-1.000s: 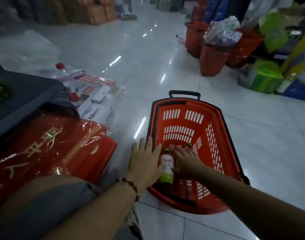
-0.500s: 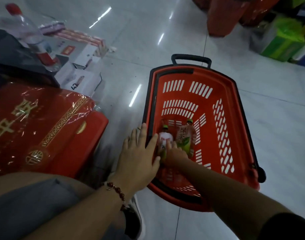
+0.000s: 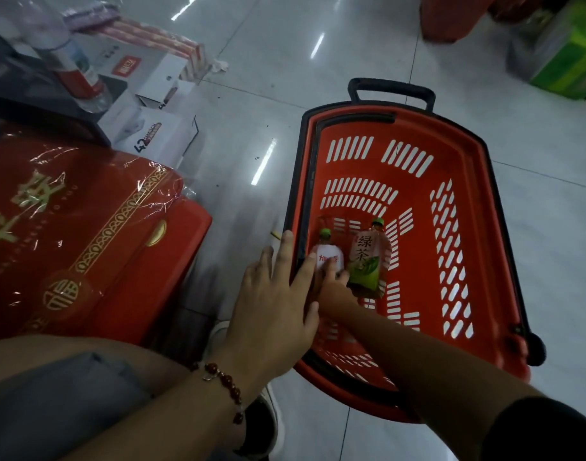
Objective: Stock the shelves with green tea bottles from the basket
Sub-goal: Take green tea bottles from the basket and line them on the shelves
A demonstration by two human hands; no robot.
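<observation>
Red plastic basket [image 3: 464, 181] on glossy pale floor tiles [image 3: 534, 154], its walls pierced with rows of narrow slots, black rim and a black loop handle [image 3: 391, 89] at the far end. Two green tea bottles lie side by side on the basket's bottom, green caps pointing away: the left bottle [image 3: 328, 256] with a white label band, the right bottle [image 3: 364, 264] with a label fading from orange to green and large characters printed on it. Left hand [image 3: 275, 304] rests flat on the basket's near left rim, fingers straight and spread, a bracelet of dark red beads [image 3: 225, 384] at the wrist. Right hand [image 3: 335, 284] reaches down inside, fingers lying on the white-labelled bottle; whether they close round it I cannot tell. To the left, a red gift box [image 3: 85, 234] under crinkled clear film, gold characters and patterned border; beyond it white cardboard cartons [image 3: 152, 128] and a clear plastic bottle [image 3: 72, 68] with a red label.
</observation>
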